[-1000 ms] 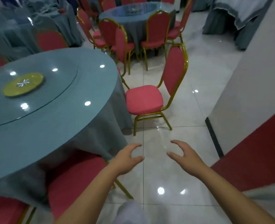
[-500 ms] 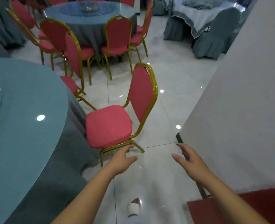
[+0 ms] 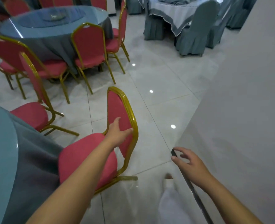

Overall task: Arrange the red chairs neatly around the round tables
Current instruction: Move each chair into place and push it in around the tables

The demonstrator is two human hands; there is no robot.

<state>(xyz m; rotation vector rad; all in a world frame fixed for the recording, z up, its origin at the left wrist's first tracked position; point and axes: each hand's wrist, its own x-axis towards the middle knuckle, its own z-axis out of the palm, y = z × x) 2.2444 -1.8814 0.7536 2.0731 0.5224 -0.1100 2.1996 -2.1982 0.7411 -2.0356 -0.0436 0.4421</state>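
Red chair [image 3: 88, 157] faces left toward round table [image 3: 1, 151]; left hand [image 3: 117, 133] spread at backrest [image 3: 115, 107], right hand [image 3: 188, 164] spread, empty.

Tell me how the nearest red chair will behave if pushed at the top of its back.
The chair probably slides easily: thin metal legs on a glossy tiled floor. Pushed high on its tall back, it may tip rather than slide. The thin frame suggests it is fairly light.
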